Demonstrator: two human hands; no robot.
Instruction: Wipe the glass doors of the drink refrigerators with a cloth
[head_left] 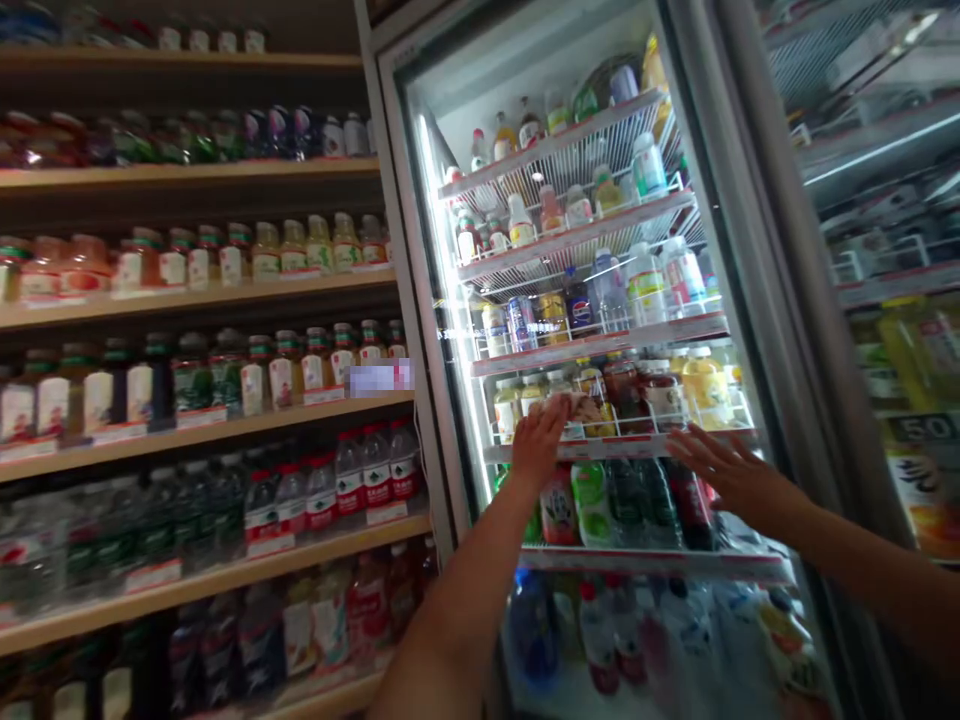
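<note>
My left hand (541,440) reaches up in front of the fridge's glass door (600,340). Its fingers rest on a crumpled, pinkish-brown piece that looks like a cloth (585,408), held against the glass at the height of a shelf of bottled drinks. Further right, my right hand (727,475) is open with its fingers stretched out and holds nothing. It lies close to the right part of the same door; whether it touches the glass I cannot tell. Behind the glass, bottles and cans stand on several lit wire shelves.
Wooden shelves (187,440) full of bottled drinks run along the left, with a small price tag (386,518) on one edge. The door's metal frame (757,260) borders the glass on the right. Another drinks fridge (885,290) stands beyond it.
</note>
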